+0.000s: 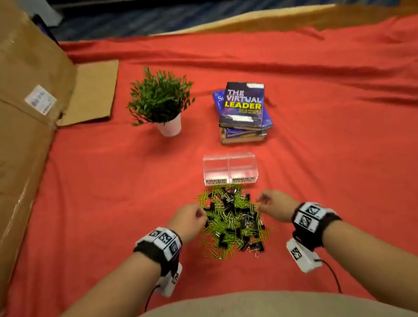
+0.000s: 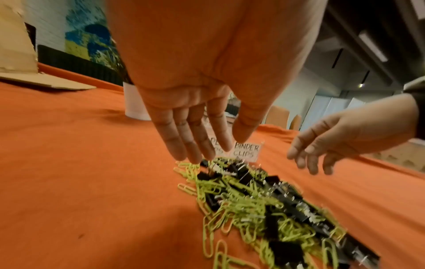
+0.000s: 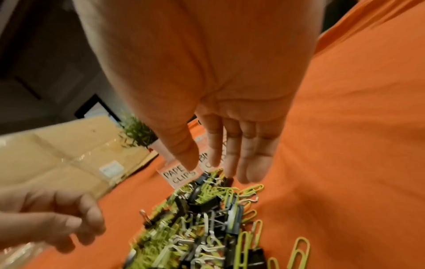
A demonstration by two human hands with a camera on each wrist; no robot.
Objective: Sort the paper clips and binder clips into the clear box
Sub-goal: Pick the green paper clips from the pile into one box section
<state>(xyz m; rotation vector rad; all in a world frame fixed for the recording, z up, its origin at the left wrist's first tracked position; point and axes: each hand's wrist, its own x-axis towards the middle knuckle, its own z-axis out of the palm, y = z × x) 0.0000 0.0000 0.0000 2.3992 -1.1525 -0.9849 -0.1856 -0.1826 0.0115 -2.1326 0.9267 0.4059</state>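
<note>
A mixed pile (image 1: pixel 230 222) of lime-green paper clips (image 2: pixel 248 207) and black binder clips (image 3: pixel 202 203) lies on the red cloth in front of me. Just beyond it stands the clear box (image 1: pixel 230 168), two compartments side by side, labelled PAPER CLIPS (image 3: pixel 178 175) on the left and BINDER CLIPS (image 2: pixel 246 152) on the right; both look empty. My left hand (image 1: pixel 195 217) hovers at the pile's left edge, fingers straight and relaxed, holding nothing. My right hand (image 1: pixel 267 201) hovers at the pile's right edge, fingers loose, also holding nothing.
A potted green plant (image 1: pixel 161 101) and a stack of books (image 1: pixel 244 114) stand beyond the box. A large cardboard box (image 1: pixel 8 126) lines the left side. The red cloth (image 1: pixel 354 144) stretches to the right.
</note>
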